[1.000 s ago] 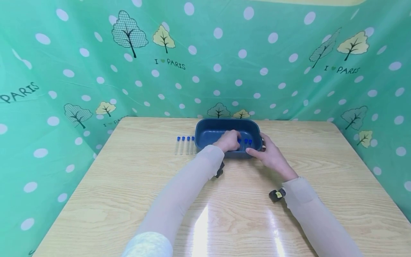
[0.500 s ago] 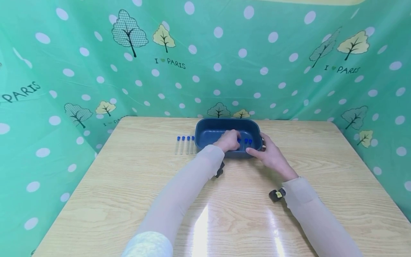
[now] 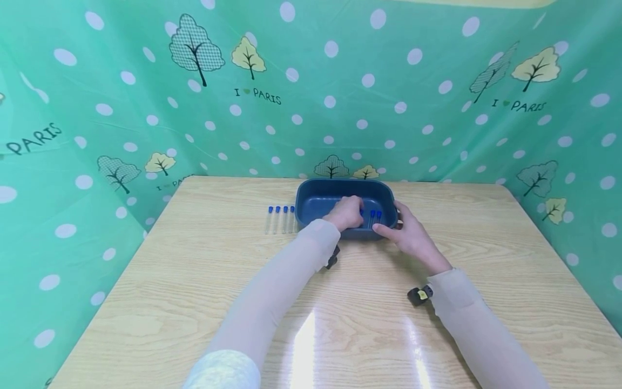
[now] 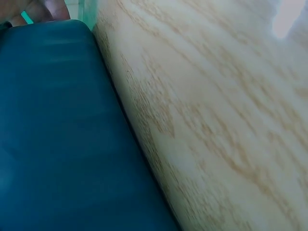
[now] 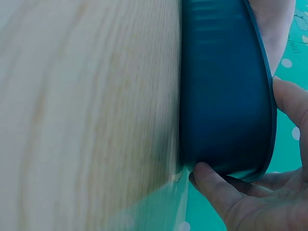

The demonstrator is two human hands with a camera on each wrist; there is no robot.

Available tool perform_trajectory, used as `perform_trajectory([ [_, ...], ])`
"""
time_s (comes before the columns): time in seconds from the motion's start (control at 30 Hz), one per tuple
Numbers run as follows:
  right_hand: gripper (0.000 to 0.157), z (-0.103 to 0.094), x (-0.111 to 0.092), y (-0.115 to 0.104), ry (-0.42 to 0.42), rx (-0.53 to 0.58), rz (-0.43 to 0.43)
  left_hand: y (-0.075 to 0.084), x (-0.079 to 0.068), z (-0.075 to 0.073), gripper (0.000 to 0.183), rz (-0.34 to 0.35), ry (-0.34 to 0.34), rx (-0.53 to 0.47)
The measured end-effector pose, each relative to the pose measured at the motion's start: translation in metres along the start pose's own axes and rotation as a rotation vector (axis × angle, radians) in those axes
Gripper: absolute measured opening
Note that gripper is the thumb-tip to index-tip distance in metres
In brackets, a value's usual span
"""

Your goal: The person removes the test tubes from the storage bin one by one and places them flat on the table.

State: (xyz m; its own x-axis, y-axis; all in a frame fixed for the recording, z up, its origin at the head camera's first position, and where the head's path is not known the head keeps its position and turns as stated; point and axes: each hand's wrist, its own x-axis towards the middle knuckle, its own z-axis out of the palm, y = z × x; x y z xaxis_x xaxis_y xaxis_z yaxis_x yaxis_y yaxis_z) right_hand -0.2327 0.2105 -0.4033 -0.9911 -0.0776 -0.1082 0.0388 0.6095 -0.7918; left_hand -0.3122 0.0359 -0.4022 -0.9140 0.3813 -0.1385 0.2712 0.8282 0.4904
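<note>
Tubes (image 3: 285,220) look part-moved mid-frame, some in the tub (image 3: 316,205), four left of it, right hand (image 3: 410,236) clamping its end, left hand's (image 3: 346,213) fingers too hidden to tell.

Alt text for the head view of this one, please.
A person's left grip reaches into a blue bin while the right grip holds its right end. Four blue-capped tubes lie in a row left of it on the table; more caps show inside.

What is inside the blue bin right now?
Two blue-capped tubes show inside the blue bin, toward its right end, with another blue cap beside the left hand. Whatever lies under that hand is hidden.
</note>
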Motion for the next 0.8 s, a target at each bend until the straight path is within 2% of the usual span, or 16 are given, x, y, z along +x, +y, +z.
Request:
perform_trajectory([
  [0.4,0.099,0.000,0.000,-0.001,0.001,0.008,-0.003,-0.003,-0.003,-0.008,0.040,0.035,0.045,-0.017],
  [0.8,0.099,0.000,-0.001,-0.002,-0.005,-0.006,0.005,0.001,-0.009,-0.020,0.042,0.026,0.070,-0.049],
])
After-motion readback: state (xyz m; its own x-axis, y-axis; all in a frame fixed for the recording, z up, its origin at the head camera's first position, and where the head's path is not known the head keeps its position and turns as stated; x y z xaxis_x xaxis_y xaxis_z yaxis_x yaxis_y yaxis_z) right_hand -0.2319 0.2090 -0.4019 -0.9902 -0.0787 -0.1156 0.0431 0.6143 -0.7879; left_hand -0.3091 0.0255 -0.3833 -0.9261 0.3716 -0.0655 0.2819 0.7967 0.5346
